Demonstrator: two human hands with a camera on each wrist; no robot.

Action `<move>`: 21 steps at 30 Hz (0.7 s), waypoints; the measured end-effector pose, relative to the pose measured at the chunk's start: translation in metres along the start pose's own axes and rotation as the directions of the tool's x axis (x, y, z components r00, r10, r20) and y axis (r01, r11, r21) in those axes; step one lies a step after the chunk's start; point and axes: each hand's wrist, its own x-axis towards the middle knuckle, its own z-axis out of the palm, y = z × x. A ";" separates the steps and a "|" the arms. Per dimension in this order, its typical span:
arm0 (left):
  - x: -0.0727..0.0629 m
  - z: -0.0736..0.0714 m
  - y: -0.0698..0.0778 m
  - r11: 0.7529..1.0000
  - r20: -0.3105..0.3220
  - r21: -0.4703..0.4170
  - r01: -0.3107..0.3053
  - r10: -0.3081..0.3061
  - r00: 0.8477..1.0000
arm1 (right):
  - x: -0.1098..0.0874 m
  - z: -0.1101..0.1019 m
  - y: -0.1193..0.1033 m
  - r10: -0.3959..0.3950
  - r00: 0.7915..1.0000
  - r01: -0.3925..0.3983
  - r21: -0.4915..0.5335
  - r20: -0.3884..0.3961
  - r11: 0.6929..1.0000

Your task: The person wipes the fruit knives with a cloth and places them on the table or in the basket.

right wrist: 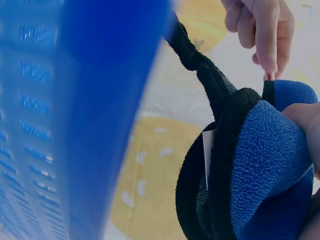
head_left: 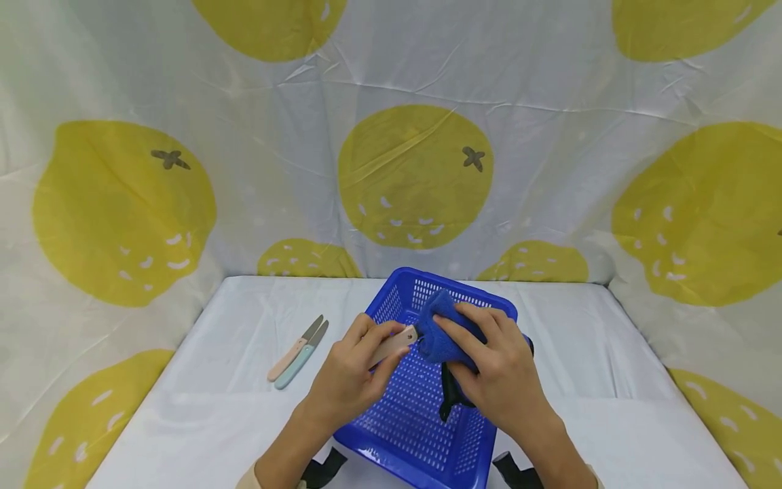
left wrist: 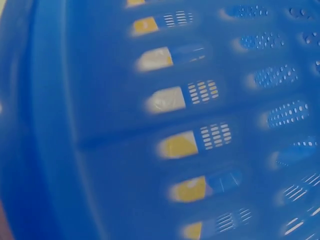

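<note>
Ideally, with our left hand [head_left: 347, 373] pinching the pale handle [head_left: 396, 343] and our right hand [head_left: 506, 372] gripping the blue cloth [head_left: 436, 343], we'd keep thick folds over any hidden blade.

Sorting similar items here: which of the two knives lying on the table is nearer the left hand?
The pale-green-handled knife; its neighbour, the pale-pink-handled knife, lies to its left, farther from the left hand.

A curtained-off booth [head_left: 287, 163], the kind of room around it impossible to tell: cloth [head_left: 550, 170] printed with yellow fruit fills the frame's top and both sides, enclosing a white-covered table [head_left: 201, 421] at lower centre.
</note>
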 end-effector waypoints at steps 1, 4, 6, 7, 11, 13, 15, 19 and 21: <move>0.000 0.000 0.000 1.000 0.002 0.001 0.004 -0.004 1.000 | 0.000 0.000 0.001 0.006 1.000 -0.006 0.003 -0.001 1.000; -0.001 -0.002 -0.001 1.000 0.007 0.002 0.010 -0.010 1.000 | 0.000 -0.002 0.006 0.026 1.000 -0.026 0.012 -0.009 1.000; -0.001 -0.003 -0.001 1.000 0.008 0.000 0.010 -0.010 1.000 | -0.001 -0.002 0.010 0.037 0.999 -0.037 0.014 -0.018 0.999; -0.001 -0.003 -0.001 1.000 0.009 0.000 0.010 -0.010 1.000 | -0.001 -0.003 0.012 0.044 0.999 -0.044 0.014 -0.020 0.999; -0.001 -0.006 -0.002 1.000 0.005 -0.004 0.009 -0.009 1.000 | -0.001 -0.006 0.022 0.078 0.996 -0.078 0.007 -0.030 0.997; -0.001 -0.007 -0.003 1.000 0.005 -0.006 0.016 -0.016 1.000 | -0.002 -0.008 0.027 0.098 0.994 -0.097 0.006 -0.043 0.995; -0.001 -0.008 -0.004 0.999 0.005 -0.015 0.031 -0.031 1.000 | -0.003 -0.010 0.033 0.116 0.992 -0.116 0.005 -0.057 0.993; 0.000 -0.010 -0.004 0.998 -0.003 -0.030 0.059 -0.059 0.998 | -0.004 -0.015 0.042 0.157 0.985 -0.157 0.006 -0.076 0.988; 0.000 -0.011 -0.003 0.997 -0.007 -0.029 0.074 -0.074 0.997 | -0.005 -0.016 0.045 0.177 0.981 -0.177 0.007 -0.080 0.984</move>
